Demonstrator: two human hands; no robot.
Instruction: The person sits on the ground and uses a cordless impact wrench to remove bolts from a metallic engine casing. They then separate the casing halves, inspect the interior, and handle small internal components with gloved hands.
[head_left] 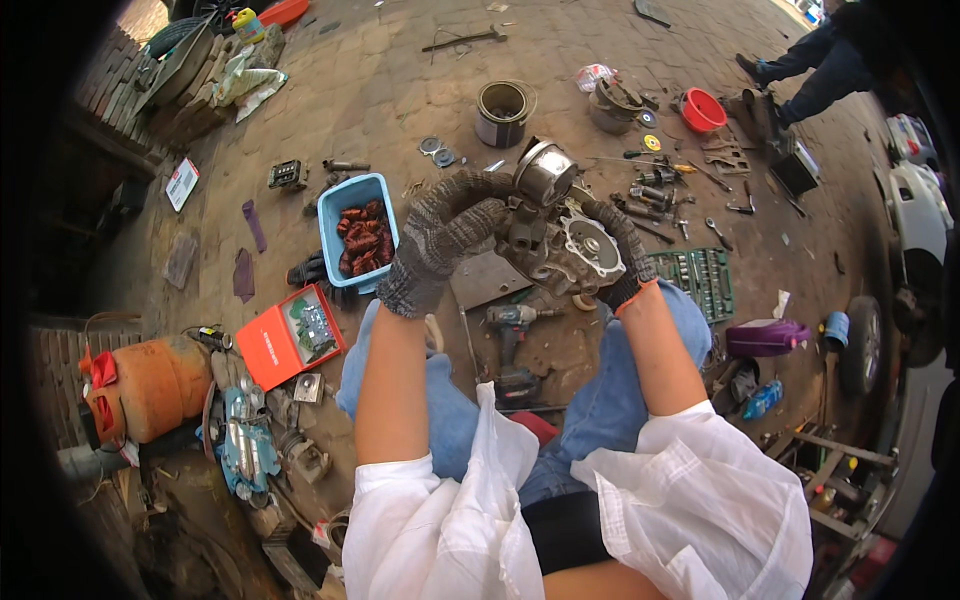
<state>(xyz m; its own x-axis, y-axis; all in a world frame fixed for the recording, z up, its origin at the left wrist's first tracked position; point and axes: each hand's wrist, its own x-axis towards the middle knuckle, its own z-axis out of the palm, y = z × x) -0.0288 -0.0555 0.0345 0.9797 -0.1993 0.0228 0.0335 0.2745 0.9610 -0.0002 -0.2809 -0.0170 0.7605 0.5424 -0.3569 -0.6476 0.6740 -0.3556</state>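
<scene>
Both my hands wear grey knitted gloves and hold a greasy metal engine housing [535,250] up between my knees. A shiny, short cylindrical part [546,174] sits at its top, and a round pale flange [594,246] faces up on its right side. My left hand [445,235] is closed on the left of the housing, its fingers curled beside the cylindrical part. Around the right edge, next to the flange, wraps my right hand [622,245]; some of its fingers are hidden. Below the housing a cordless impact driver [510,345] lies on the ground beside a flat metal plate [488,280].
A blue tub [325,225] of copper-coloured coils stands left, near an open red box [268,348] and an orange gas cylinder [165,388]. Right are a green socket set [708,285], loose tools and a purple container [768,338]. Ahead stands a metal bucket [502,128]; a person's legs [822,75] show far right.
</scene>
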